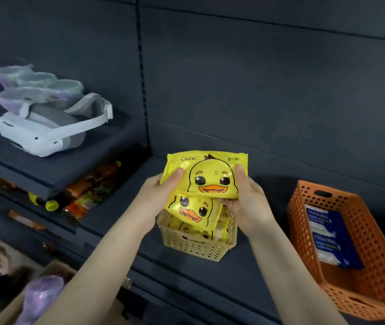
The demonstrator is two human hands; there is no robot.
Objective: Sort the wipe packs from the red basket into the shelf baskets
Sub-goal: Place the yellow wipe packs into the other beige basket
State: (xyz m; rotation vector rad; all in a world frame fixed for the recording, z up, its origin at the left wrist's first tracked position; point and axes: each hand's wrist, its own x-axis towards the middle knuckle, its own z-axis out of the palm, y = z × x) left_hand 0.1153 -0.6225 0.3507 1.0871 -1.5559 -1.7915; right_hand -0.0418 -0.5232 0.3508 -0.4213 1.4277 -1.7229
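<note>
Holding yellow duck pack (pixel 212 177) w/ both hands: left hand (pixel 161 191) & right hand (pixel 247 205) pinch its short ends, long axis left-right, just above beige basket (pixel 196 247); probably goes straight down.

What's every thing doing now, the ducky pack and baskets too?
Top duck pack: held in both hands above the beige basket.
Left hand: grips the pack's left edge.
Right hand: grips its right edge.
Second duck pack: sticks up out of the beige basket.
Beige basket: on the shelf, holding duck packs.
Orange basket: on the shelf, holding blue packs.
Blue packs: lying in the orange basket.
Headset: on the left shelf.
</note>
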